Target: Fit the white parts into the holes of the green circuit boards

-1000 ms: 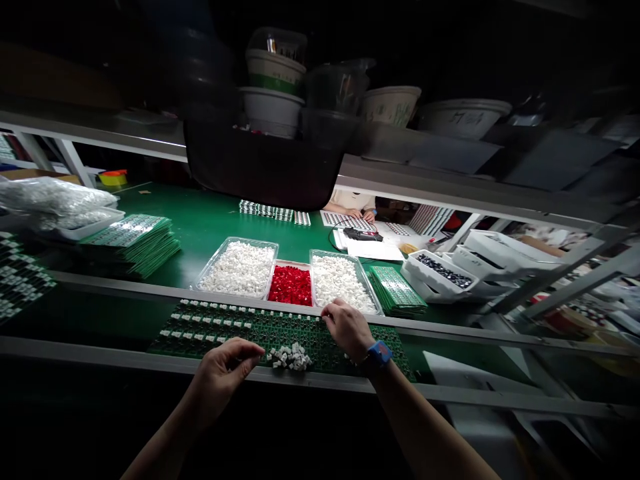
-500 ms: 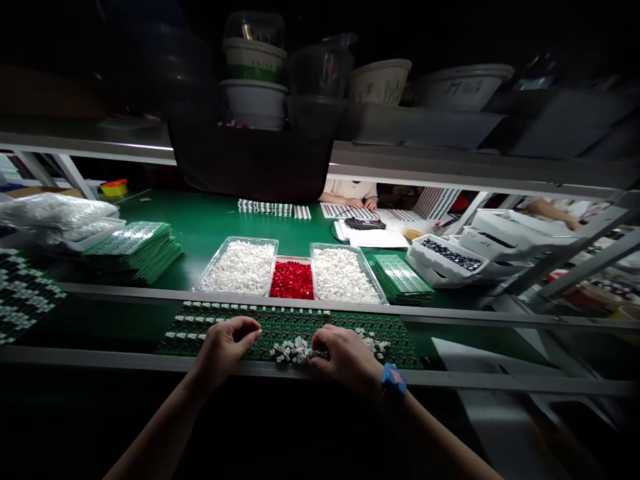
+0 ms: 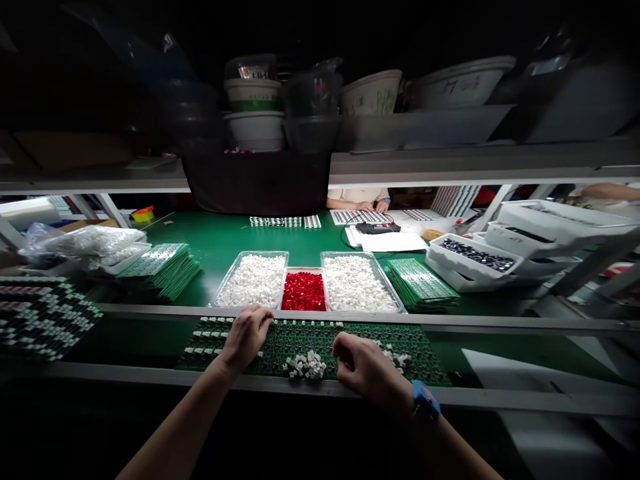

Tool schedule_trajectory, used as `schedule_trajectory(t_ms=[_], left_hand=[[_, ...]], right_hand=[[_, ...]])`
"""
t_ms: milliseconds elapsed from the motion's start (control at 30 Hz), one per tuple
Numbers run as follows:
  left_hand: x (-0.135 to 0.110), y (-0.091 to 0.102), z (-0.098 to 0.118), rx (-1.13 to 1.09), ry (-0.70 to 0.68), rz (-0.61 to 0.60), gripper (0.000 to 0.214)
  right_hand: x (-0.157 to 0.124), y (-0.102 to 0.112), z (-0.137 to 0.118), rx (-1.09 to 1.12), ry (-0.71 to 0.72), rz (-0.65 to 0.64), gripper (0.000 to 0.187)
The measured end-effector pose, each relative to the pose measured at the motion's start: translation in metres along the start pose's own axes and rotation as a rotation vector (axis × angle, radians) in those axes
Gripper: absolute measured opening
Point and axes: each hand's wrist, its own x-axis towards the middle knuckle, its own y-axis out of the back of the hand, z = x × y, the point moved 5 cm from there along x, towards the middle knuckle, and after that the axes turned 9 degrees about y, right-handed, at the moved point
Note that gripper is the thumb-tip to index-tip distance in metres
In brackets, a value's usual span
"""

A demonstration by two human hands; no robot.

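Observation:
A green circuit board panel lies before me, with rows of small white plastic parts along its far edge and left side. My left hand is over its left half, thumb and fingers pinched near the far row; what lies between the fingertips is too small to make out. A loose pile of white plastic parts rests on the panel between my hands. Just right of that pile, my right hand is closed with curled fingers, their contents hidden. It wears a blue wrist band. More loose white parts lie behind it.
Behind a metal rail stand two clear trays of white parts and a box of red parts. Board stacks flank them. White bins stand right. A shelf hangs above; a co-worker's hands are beyond.
My left hand has moved away from me to the panel's far row. My right hand has drawn rightward off the loose pile. The whole view has shifted slightly.

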Motion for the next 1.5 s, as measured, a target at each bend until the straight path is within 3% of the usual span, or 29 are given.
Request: schedule_trajectory(t_ms=[600, 667, 833, 900, 1133, 1300, 1500], left_hand=[[-0.001, 0.008, 0.015, 0.019, -0.051, -0.052, 0.012], [-0.008, 0.011, 0.021, -0.036, -0.033, -0.098, 0.01], [-0.03, 0.002, 0.04, -0.145, -0.103, -0.366, 0.011], [-0.035, -0.002, 0.044, -0.133, -0.13, -0.403, 0.012], [-0.033, -0.004, 0.043, -0.101, -0.089, -0.403, 0.016], [-0.033, -0.005, 0.042, -0.13, -0.043, -0.432, 0.016], [-0.035, 0.001, 0.045, -0.159, -0.028, -0.345, 0.012]], right_hand=[[0.003, 0.008, 0.009, 0.095, 0.012, 0.034, 0.014], [0.005, 0.01, 0.011, 0.076, -0.006, 0.06, 0.013], [0.017, 0.018, 0.02, 0.024, -0.074, 0.115, 0.011], [0.024, 0.02, 0.021, -0.002, -0.08, 0.129, 0.012], [0.047, 0.018, 0.016, -0.169, -0.043, 0.119, 0.013], [0.05, 0.011, 0.018, -0.322, -0.103, 0.053, 0.016], [0.054, 0.011, 0.018, -0.33, -0.118, -0.024, 0.013]])
